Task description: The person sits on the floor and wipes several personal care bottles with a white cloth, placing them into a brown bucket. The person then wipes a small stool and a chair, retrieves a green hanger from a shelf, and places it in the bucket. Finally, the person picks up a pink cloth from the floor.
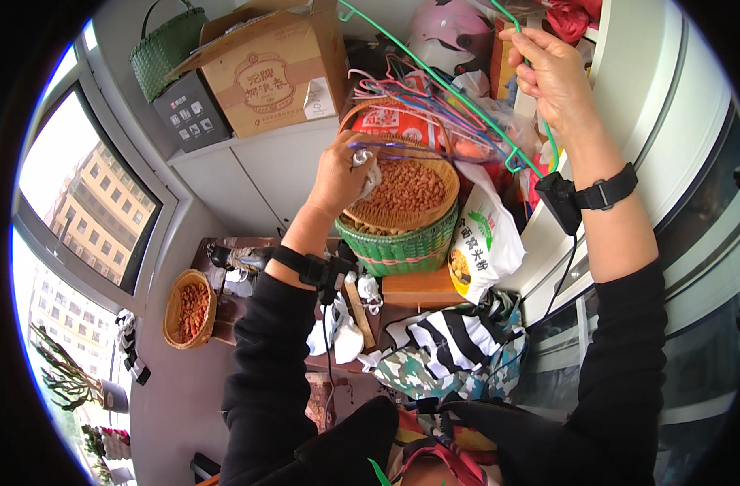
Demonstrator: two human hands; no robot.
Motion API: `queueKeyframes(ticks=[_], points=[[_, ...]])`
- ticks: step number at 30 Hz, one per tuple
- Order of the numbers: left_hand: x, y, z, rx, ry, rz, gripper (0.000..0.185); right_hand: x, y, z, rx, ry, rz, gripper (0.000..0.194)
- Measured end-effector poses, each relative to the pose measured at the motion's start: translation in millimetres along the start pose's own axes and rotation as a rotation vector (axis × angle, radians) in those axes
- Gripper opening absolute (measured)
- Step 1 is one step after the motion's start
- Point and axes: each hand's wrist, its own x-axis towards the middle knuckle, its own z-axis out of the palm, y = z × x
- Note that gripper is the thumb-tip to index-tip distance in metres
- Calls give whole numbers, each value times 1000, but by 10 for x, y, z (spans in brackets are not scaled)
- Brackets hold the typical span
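My right hand (543, 73) is raised at the upper right, its fingers closed round a green clothes hanger (436, 79) that slants across the view. My left hand (345, 167) grips a crumpled white cloth or tissue (366, 173) over the left edge of a wicker basket (455, 188) of peanut kernels (406, 185). A thin purple hanger (406, 149) runs beside the left hand; whether the hand holds it too, I cannot tell. That wicker basket rests on a green woven basket (400, 249). More coloured hangers (400, 91) lie in a pile behind.
A cardboard box (266, 79), a dark box (190, 115) and a green woven bag (169, 48) stand at the upper left. A white printed sack (488, 231) leans beside the baskets. Striped cloth (449, 340) lies nearer me. A small basket (190, 310) sits left; a helmet (452, 30) is behind.
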Motion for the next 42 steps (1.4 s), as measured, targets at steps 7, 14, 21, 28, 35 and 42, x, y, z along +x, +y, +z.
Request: queueKeyframes(ticks=[7, 14, 21, 28, 35, 42], points=[[-234, 74, -566, 402, -178, -193, 33, -316, 31, 267, 13, -71, 72, 23], [-729, 520, -1299, 111, 116, -328, 14, -444, -16, 801, 174, -220, 19, 23], [-2062, 1288, -1699, -378, 305, -675, 12, -1172, -59, 1658, 442, -547, 170, 23], [-3581, 2224, -2299, -557, 571, -727, 15, -2626, -273, 2687, 498, -869, 369, 23], [-5276, 3475, -2754, -380, 675, -840, 30, -4563, -796, 3653, 168, -1305, -290, 20], [-6695, 4572, -2745, -500, 1153, -918, 22, -6170, -1456, 4505, 467, -1653, -886, 34]])
